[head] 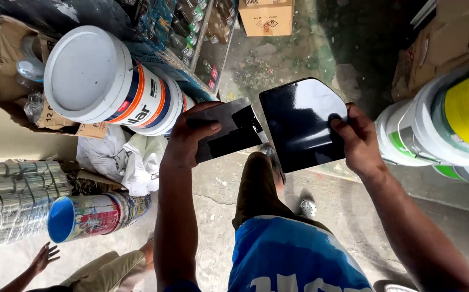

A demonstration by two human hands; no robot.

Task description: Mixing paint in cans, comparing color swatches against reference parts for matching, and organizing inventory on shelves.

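Observation:
My left hand [188, 138] grips a glossy black rectangular panel [229, 130] by its left edge, thumb on top. A larger glossy black panel [299, 121] with a rounded, cut top corner is held by its right edge in my right hand [356, 138]. The two panels sit side by side in front of me, their inner edges nearly touching, above my raised knee in brown trousers [258, 186]. Both faces reflect light.
A large white bucket with orange and blue bands [104, 81] lies on its side at left, above crumpled white cloth [123, 157]. Shiny tins [12, 200] and a blue-ended can [88, 216] lie lower left. White and green-yellow buckets [450, 124] stand right. Another person's hand [42, 259] shows at bottom left.

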